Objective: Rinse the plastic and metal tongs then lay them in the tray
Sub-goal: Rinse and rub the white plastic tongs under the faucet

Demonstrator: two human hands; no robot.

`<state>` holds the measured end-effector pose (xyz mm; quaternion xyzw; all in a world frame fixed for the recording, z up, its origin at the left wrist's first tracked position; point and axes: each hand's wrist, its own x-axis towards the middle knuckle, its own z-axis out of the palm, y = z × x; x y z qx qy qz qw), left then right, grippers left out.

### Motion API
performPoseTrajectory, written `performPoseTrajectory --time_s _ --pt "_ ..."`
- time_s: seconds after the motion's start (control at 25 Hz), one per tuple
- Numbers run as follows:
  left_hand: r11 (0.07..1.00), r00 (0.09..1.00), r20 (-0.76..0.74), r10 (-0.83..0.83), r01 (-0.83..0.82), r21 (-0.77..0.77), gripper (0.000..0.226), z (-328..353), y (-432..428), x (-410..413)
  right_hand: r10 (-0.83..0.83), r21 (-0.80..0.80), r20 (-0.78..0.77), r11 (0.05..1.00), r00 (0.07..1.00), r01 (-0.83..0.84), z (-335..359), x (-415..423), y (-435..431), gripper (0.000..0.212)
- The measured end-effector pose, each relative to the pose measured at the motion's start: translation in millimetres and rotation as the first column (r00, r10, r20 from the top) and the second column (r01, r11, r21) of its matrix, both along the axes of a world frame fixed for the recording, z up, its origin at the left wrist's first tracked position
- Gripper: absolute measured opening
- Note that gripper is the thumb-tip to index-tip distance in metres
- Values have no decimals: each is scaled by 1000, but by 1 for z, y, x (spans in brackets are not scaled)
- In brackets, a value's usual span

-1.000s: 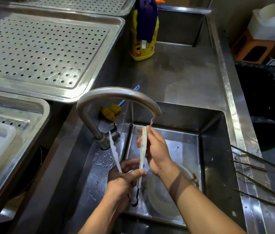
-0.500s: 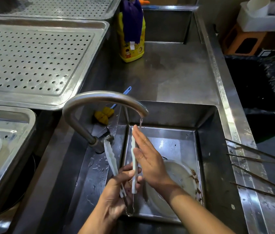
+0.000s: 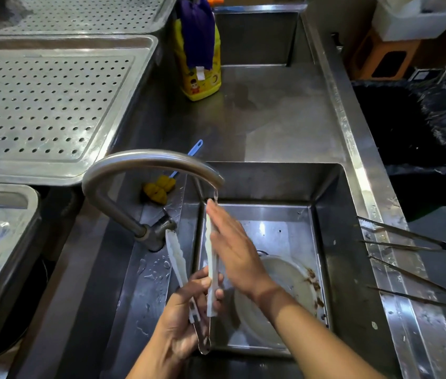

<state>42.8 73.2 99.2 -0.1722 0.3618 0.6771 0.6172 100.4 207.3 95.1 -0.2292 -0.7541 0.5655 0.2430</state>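
Note:
White plastic tongs point(image 3: 176, 255) with a metal hinge end stand tips-up over the sink point(image 3: 334, 242), spread into a V. My left hand point(image 3: 186, 318) grips them near the hinge. My right hand point(image 3: 232, 250) lies flat with straight fingers along the right arm of the tongs, its fingertips under the thin stream of water from the curved tap point(image 3: 145, 165). Metal tongs point(image 3: 405, 239) lie on the counter's right rim, with another pair point(image 3: 432, 288) below them. A perforated steel tray point(image 3: 38, 105) sits at the upper left.
A dirty white plate point(image 3: 284, 291) lies in the sink bottom. A yellow soap bottle point(image 3: 202, 75) draped with a purple cloth stands behind the sink. A yellow brush with a blue handle point(image 3: 161, 187) lies by the tap. A second tray point(image 3: 3, 214) sits lower left, a black-lined bin point(image 3: 421, 127) right.
My right hand has gone from pinching the right arm of the plastic tongs to lying flat along it, sliding up toward the tip. My left hand has kept its grip near the hinge.

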Motion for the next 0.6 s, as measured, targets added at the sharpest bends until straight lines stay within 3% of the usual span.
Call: performPoseTrajectory --time_s 0.04,0.12,0.2,0.28,0.44,0.52,0.6 --pt "1000 1000 -8 -8 8 -11 43 0 -1 -1 -45 -206 20 977 999 48 8 -9 7 34" --pt "999 999 -17 -30 30 20 48 4 -3 -3 -104 -586 10 806 995 90 17 -21 18 27" --pt "997 999 -2 -32 32 73 66 8 -4 -5 -105 -737 -27 674 994 51 20 -20 20 25" --pt "995 999 50 -13 8 95 76 7 -5 -7 -89 -737 -73 676 993 6 23 -12 18 24" --pt "997 999 42 7 -10 78 74 3 -3 -11 -81 -584 -104 812 991 5 24 -2 10 34" --pt "1000 998 -66 7 -5 19 64 3 6 -10 -104 -560 -61 827 993 52 27 -4 10 31" --pt "998 978 -211 2 -14 -55 51 0 20 -6 -109 -511 64 850 992 126 37 -17 23 15"
